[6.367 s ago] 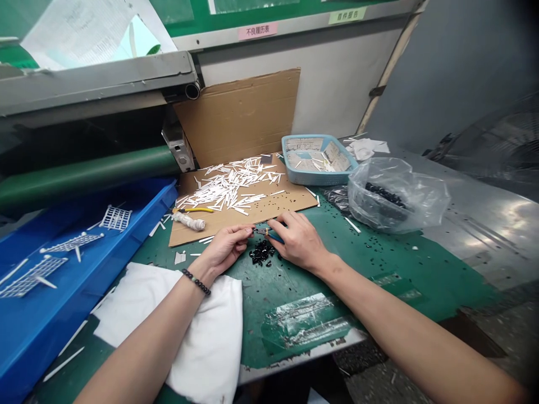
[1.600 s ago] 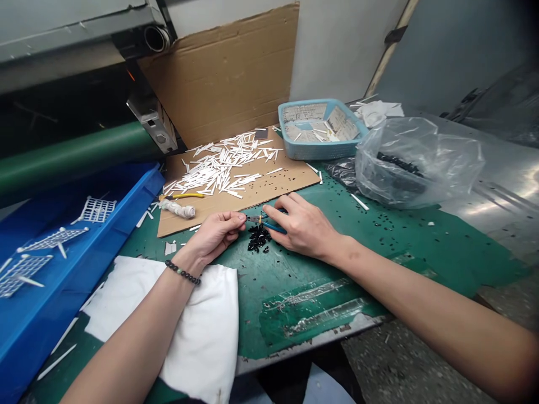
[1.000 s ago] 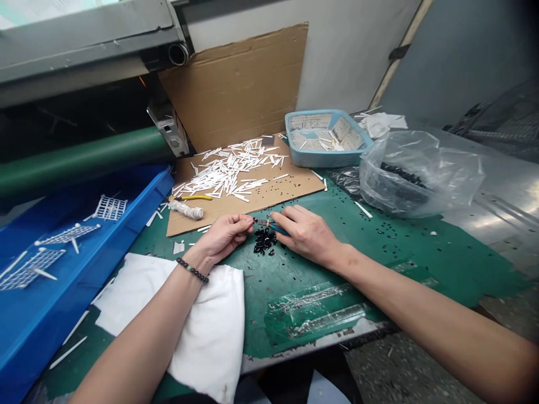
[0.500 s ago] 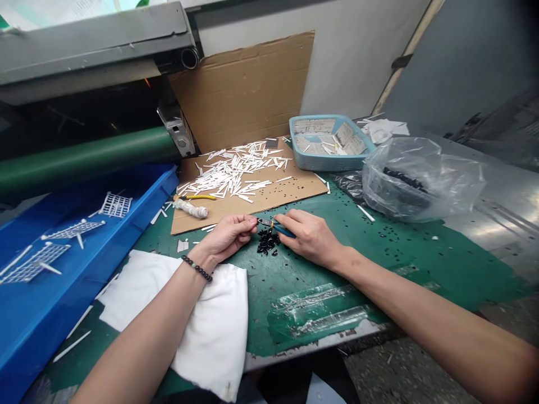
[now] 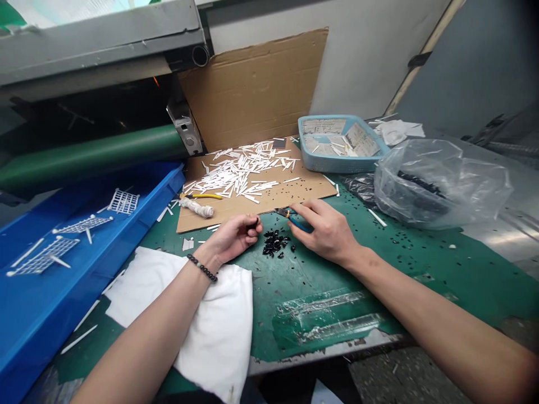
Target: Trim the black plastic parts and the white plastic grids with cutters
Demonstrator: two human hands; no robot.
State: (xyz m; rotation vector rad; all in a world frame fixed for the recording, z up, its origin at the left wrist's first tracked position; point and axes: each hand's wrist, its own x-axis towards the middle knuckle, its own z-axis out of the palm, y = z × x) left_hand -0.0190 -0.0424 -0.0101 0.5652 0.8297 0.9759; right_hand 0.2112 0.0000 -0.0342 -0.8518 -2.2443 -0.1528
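Pinched in the fingertips of my left hand (image 5: 231, 238) is a small black piece (image 5: 253, 224), mostly covered by the fingers. My right hand (image 5: 326, 230) grips a pair of cutting pliers (image 5: 300, 222) with blue handles. Their jaws point left, a short gap away from the black piece. Between and just below both hands, a small pile of shiny black pieces (image 5: 274, 242) lies on the green table top (image 5: 303, 275). A white cloth (image 5: 223, 331) rests under my left forearm, which wears a dark bead bracelet.
White sticks (image 5: 240, 174) cover a cardboard sheet (image 5: 290, 196), with yellow-handled pliers (image 5: 206, 196) at its left. A blue tray (image 5: 138, 235) with white grids stands left. At the right are a light-blue basket (image 5: 341, 164) and a clear plastic bag (image 5: 463, 196) holding black pieces.
The pliers have drawn back to the right, away from my left fingertips, and their handles have spread. My left hand stays near the pile with its fingers curled. The view has shifted slightly.
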